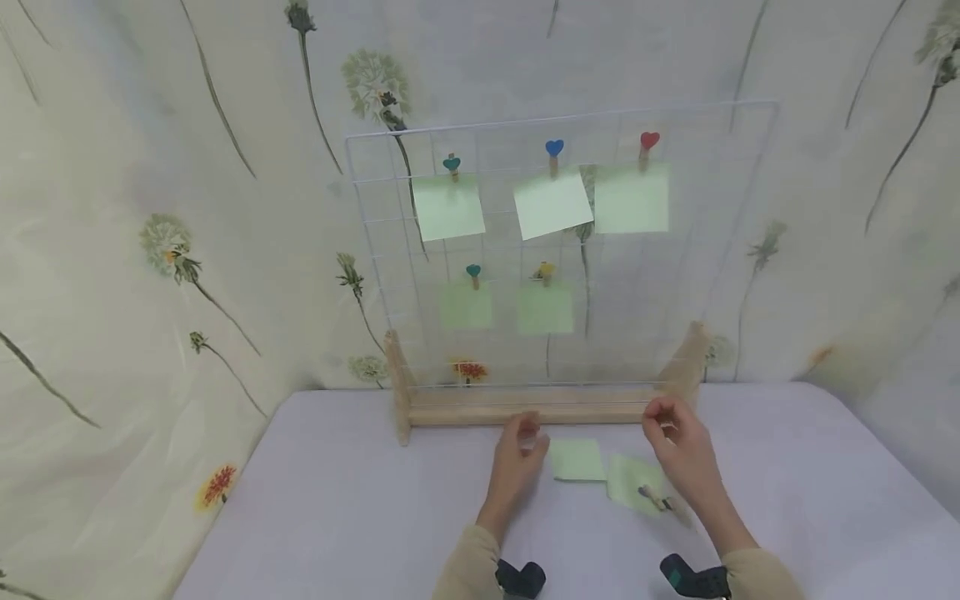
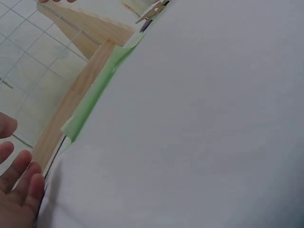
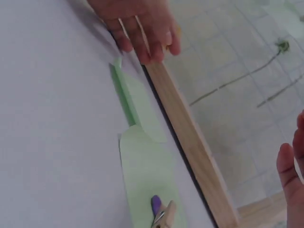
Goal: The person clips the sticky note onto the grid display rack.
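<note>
My left hand (image 1: 517, 458) hovers just in front of the stand's wooden base bar (image 1: 465, 414), fingers loosely bent and holding nothing. To its right lies a pad of pale green sticky notes (image 1: 577, 460). A second green note (image 1: 626, 482) carries a wooden clothespin with a purple top (image 3: 162, 213). Above and right of this note is my right hand (image 1: 684, 450), near the stand's right foot (image 1: 686, 358). Its fingers curve loosely, and in the right wrist view the hand (image 3: 295, 175) shows only partly, with nothing visible between finger and thumb.
A white wire grid (image 1: 622, 292) rises from the base. Heart-topped clothespins hold several green notes on it: an upper row with the tilted middle note (image 1: 553, 204) and a lower row with a left note (image 1: 466, 307) and a right note (image 1: 546, 308). Flowered cloth hangs behind.
</note>
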